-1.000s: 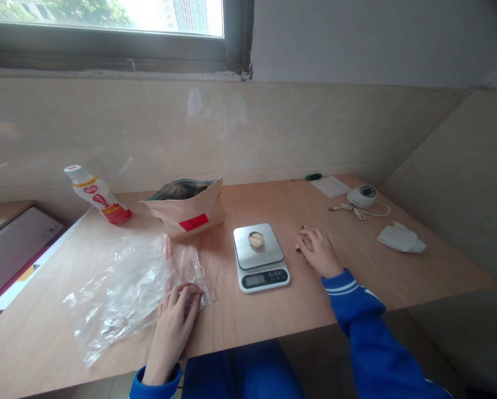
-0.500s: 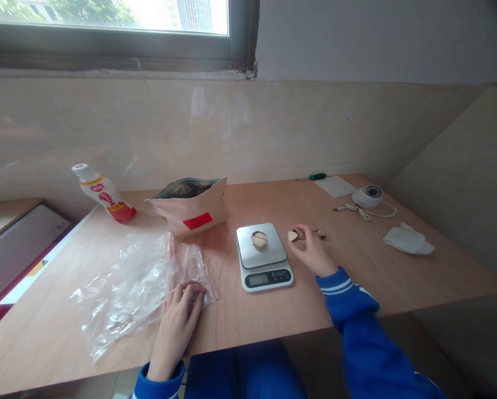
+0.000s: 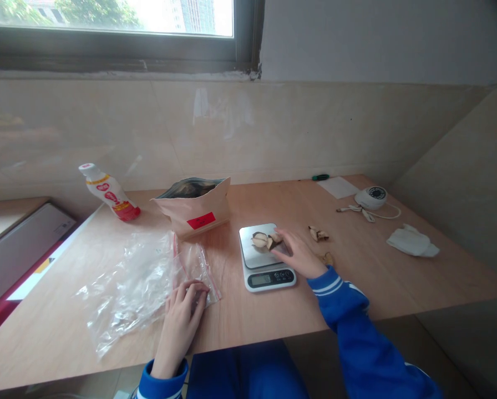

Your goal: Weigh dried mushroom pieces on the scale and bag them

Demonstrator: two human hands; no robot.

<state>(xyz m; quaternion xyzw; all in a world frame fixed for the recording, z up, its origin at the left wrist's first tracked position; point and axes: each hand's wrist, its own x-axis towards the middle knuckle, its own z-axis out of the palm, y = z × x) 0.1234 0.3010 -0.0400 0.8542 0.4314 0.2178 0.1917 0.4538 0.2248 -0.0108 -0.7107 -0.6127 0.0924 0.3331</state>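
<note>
Though dark-edged, pale pieces (image 3: pixel 258 240)

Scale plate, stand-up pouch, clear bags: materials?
Scale plate: probably metal, satin finish; grey with a soft sheen.
Stand-up pouch: matte, paper-like outside; greyish inside hints at foil or film, unsure.
Clear bags: thin glossy plastic film; see-through, crinkled, bright highlights.

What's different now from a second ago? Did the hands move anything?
Yes! The right hand picked up a shell-like piece from the table and moved it left onto the scale, beside the round piece. Its fingers are at the piece; I can't tell if it's let go. The left hand stayed on the plastic bags.
</note>
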